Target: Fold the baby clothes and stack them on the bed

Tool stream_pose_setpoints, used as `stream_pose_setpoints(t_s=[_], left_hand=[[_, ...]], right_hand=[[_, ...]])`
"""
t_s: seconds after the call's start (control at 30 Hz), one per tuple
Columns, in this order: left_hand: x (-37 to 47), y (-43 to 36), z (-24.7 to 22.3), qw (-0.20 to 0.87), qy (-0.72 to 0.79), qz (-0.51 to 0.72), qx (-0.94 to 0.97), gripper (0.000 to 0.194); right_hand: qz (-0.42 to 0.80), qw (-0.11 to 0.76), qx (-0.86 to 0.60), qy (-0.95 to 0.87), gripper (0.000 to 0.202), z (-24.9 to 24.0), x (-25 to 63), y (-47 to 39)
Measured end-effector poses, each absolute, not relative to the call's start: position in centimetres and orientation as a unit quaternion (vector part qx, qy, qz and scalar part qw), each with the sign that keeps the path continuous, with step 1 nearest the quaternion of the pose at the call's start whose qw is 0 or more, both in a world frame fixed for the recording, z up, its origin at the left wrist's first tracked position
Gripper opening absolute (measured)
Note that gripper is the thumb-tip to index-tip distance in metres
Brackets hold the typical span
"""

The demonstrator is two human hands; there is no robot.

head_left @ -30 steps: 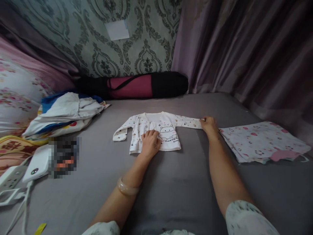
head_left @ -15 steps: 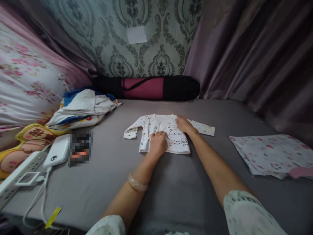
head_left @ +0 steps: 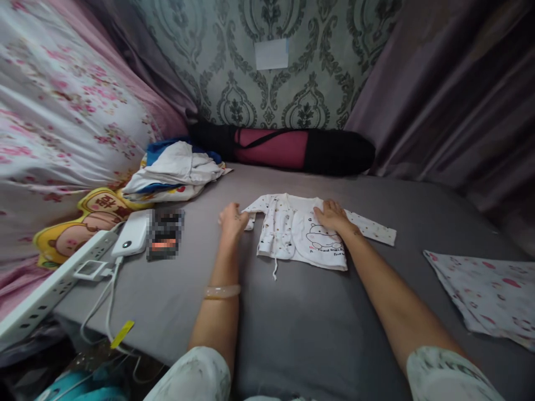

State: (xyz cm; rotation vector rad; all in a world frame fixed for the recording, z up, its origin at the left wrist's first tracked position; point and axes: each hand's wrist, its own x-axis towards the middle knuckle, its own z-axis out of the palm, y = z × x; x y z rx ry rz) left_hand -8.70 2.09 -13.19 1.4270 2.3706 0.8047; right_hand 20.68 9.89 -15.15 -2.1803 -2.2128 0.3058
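A small white baby shirt (head_left: 284, 225) lies spread on a grey sheet, with a cartoon animal on one front panel, small prints on the other and a tie string hanging from its hem. My left hand (head_left: 233, 221), with a pale bangle (head_left: 222, 292) on the wrist, is at the end of the left sleeve. Its fingers are curled and appear to pinch the cuff. My right hand (head_left: 333, 216) rests flat on the shirt near the right shoulder, fingers stretched out; the right sleeve (head_left: 374, 228) extends beyond it.
A folded patterned cloth (head_left: 489, 295) lies at right. To the left are a heap of clothes (head_left: 179, 170), a white power bank (head_left: 132, 234), a power strip (head_left: 62, 281) with cables and a yellow cartoon cushion (head_left: 58, 245). A long black-and-maroon bag (head_left: 276, 149) lies along the wall.
My left hand has moved left from the shirt's front to the sleeve end, uncovering the tie string. My right hand stays on the shirt. The view has shifted left.
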Motion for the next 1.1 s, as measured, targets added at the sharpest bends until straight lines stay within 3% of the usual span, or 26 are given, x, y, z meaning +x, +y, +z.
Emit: stream_pose_setpoints(t_s=[0.2, 0.4, 0.53, 0.8, 0.93, 1.1], left_hand=[[-11.4, 1.8, -13.8, 0.188, 0.861, 0.183, 0.437, 0.028], [-10.7, 2.2, -14.1, 0.243, 0.833, 0.188, 0.461, 0.010], [-10.5, 2.0, -13.4, 0.160, 0.842, 0.208, 0.472, 0.013], [-10.4, 2.8, -13.6, 0.108, 0.785, 0.404, 0.457, 0.026], [-10.4, 3.5, -13.6, 0.067, 0.723, 0.473, 0.499, 0.033], [-11.6, 4.4, -15.1, 0.093, 0.739, 0.478, 0.466, 0.029]], right_hand=[[0.099, 0.132, -0.648, -0.744, 0.045, -13.3, 15.8, 9.6], [0.312, 0.353, -0.587, -0.659, 0.038, -14.4, 9.2, 10.3], [0.385, 0.430, -0.591, -0.564, 0.036, -16.5, 6.9, 10.9], [0.366, 0.467, -0.585, -0.554, 0.034, -19.0, 6.5, 10.6], [0.336, 0.414, -0.603, -0.594, 0.036, -18.1, 6.3, 9.9], [0.244, 0.319, -0.610, -0.683, 0.036, -16.8, 5.7, 8.6]])
